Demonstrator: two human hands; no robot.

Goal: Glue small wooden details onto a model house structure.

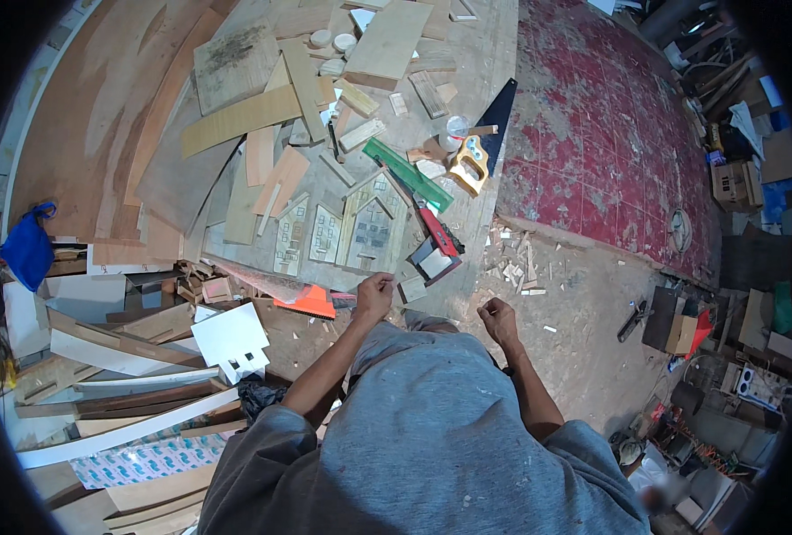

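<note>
Now, left hand (375, 294): appears at the near edge of the table (471, 230), held narrow, with thumb and fingers drawn together; cannot tell whether pinching something small.
Right hand (496, 320): hangs beyond the table's right edge, curled narrow; cannot tell whether gripping anything.
Wood block (412, 289): lies just right of the left hand, close to the near edge.
House-shaped panels (373, 236): lie flat, just ahead of the left hand.
Red-and-black tool (442, 234): lies ahead and right of the left hand, between panels and right edge.
Handsaw (471, 167): lies farther ahead, along the right edge.
Orange piece (307, 301): sits left of the left hand, by the near edge.
Wood scraps (519, 264): litter the floor (587, 308) ahead of the right hand.
Room: widens over the floor to the right hand's right; tightens among parts ahead of the left hand.
</note>
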